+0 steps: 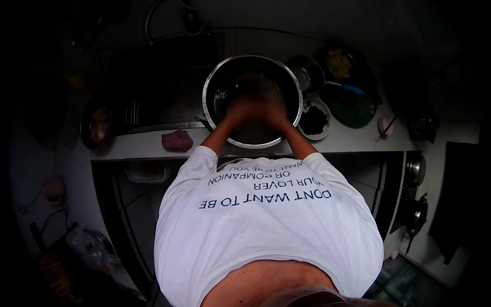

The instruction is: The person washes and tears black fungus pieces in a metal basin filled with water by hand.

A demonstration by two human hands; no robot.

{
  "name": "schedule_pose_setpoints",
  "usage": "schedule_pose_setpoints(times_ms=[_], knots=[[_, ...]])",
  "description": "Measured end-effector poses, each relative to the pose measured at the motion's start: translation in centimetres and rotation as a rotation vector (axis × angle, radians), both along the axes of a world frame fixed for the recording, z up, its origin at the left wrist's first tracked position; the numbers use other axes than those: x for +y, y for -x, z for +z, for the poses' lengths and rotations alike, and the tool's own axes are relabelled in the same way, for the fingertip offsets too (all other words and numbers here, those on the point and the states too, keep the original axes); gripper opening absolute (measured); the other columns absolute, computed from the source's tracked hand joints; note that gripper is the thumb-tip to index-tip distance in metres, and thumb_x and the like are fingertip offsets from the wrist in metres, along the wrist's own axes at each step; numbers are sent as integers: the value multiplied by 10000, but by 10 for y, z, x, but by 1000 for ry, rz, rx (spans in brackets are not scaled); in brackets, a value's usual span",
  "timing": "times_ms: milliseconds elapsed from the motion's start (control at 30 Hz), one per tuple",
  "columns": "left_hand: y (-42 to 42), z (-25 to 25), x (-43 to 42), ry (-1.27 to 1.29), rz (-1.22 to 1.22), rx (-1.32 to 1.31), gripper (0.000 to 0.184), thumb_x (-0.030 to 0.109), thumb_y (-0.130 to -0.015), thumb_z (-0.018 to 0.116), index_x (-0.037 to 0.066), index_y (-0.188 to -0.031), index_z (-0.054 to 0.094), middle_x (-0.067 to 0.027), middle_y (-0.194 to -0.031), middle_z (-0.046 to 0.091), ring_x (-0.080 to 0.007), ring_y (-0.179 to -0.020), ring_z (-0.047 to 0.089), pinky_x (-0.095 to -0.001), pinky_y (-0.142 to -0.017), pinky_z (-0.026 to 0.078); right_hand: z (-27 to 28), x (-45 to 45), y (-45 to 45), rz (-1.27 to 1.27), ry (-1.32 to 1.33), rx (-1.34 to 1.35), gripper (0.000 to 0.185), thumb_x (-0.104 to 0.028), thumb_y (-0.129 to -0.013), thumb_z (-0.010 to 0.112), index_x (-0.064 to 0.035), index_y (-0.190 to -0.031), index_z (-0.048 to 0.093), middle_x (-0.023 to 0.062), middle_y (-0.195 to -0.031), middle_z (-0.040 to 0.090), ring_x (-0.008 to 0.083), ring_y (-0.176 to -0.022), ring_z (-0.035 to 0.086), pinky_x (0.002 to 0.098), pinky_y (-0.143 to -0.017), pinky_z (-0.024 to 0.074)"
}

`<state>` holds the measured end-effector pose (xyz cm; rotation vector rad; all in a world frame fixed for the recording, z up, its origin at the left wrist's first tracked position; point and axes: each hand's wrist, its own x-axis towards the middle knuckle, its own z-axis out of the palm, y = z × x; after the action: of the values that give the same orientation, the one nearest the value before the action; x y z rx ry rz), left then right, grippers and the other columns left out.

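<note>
A large round metal basin stands on the counter straight ahead of me. Both arms reach over its near rim, and the hands are together inside it. My left hand is dark and smeared by motion, so its fingers do not show. Close beside it, my right hand is just as blurred. Whether anything is between them cannot be made out. Shiny reflections, perhaps of liquid, show inside the basin left of the hands. A crumpled purplish cloth lies on the counter edge near my left forearm.
Right of the basin are a white plate of dark food, a small metal pan with a blue handle, a green round board and a dish of yellow pieces. A dark sink area lies left. Pans hang at right.
</note>
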<state>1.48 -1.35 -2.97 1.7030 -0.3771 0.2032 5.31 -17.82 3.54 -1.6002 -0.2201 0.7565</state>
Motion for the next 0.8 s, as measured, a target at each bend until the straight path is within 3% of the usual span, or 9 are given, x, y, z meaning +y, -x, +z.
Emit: schedule_pose_setpoints(times_ms=[100,167,300,367,467,567,667,767,800], knots=[[10,41,0,366,-105,623,190,143,-803,503,28,-947,547,-84,-797,611,-154,-682,592,-270,-625,478,-6,-1,-1,-21,-47,22,152,-118,-809,530,-33,-935,519,44,-749,569,97,-616,527,215,-571,435],[12,54,0,594,-68,900,204,168,-811,504,37,-962,547,-75,-801,612,-150,-714,590,-290,-672,475,-6,-3,-2,-37,-74,55,137,-101,-810,522,-35,-930,519,45,-747,569,99,-609,528,212,-561,437],[14,67,3,504,-112,837,237,204,-816,496,50,-990,540,-83,-861,594,-161,-794,573,-305,-730,454,-26,-8,-10,113,96,-803,147,-121,-798,542,-39,-918,518,47,-749,569,99,-611,528,216,-562,437],[14,68,2,314,-106,663,292,230,-798,525,60,-1036,528,-93,-953,565,-177,-872,547,-309,-785,427,37,6,0,75,243,-1331,154,-119,-784,559,-35,-906,514,45,-749,562,103,-610,525,219,-556,438],[14,69,1,32,-99,402,390,269,-772,568,75,-1105,510,-108,-1091,521,-201,-988,507,-314,-867,387,10,-3,-4,5,190,-712,191,-128,-772,557,-35,-936,522,62,-798,578,164,-648,551,283,-595,450],[7,36,1,354,-99,637,255,137,-759,520,36,-992,541,-100,-902,584,-197,-818,566,-294,-741,448,-31,-13,-11,-55,126,-93,231,-137,-759,556,-36,-965,529,80,-847,594,226,-687,576,346,-634,463],[4,28,3,665,62,878,239,75,-730,514,23,-960,557,-106,-866,601,-201,-789,580,-291,-729,458,-64,-16,-14,-195,231,-435,166,-116,-743,541,-44,-892,552,78,-787,598,206,-671,574,346,-631,457],[4,23,0,123,328,692,232,16,-712,530,29,-940,571,-78,-876,601,-173,-835,566,-270,-742,446,-35,-10,-5,-101,593,-699,117,-120,-696,531,-35,-760,578,113,-716,592,262,-687,584,364,-651,456],[3,17,1,-92,334,533,230,-13,-691,545,21,-917,576,-74,-855,597,-152,-815,561,-269,-743,438,-37,-8,-2,8,594,-725,110,-117,-692,532,-34,-749,576,114,-717,591,256,-675,581,363,-643,454]])
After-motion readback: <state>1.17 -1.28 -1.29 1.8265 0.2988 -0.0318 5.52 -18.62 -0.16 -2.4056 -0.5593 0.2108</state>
